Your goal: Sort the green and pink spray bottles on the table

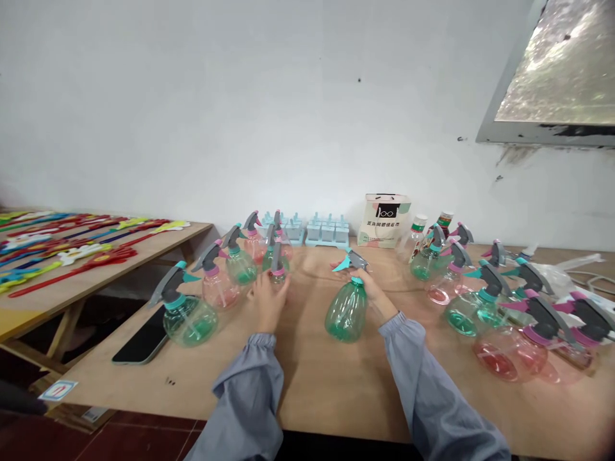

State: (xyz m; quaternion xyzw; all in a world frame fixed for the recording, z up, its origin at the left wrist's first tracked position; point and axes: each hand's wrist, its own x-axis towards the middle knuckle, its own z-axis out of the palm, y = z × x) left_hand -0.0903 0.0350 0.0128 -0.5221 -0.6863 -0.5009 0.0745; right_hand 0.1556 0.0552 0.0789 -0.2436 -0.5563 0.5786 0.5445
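A pale wall (269,115) fills the height before us, marked with a few dark spots. Below it our wooden desk (317,397) spreads wide, with a second wooden table (43,291) to its left, covered in long red, blue, yellow and white pieces (110,256). High on the right we see a framed pane (557,70).

At the back of our desk a printed paper bag (384,221) stands upright near the wall; left of it sit two pale blue molds (327,232). Spray bottles in green and pink gather in a left group (221,288) and a right group (509,349). Between these groups is our green spray bottle (346,314), tilted, with its neck gripped in our right hand (369,287). We cannot tell whether its base touches the desk.

Our left hand (269,298) has its fingers closed about the neck of a pink-collared spray bottle (277,259) at the left group's inner edge; the hand hides most of its body. A dark phone (144,339) lies just beside the left group's nearest bottle. Smallest, a blue-edged sticker (58,390) marks our desk's near left corner.
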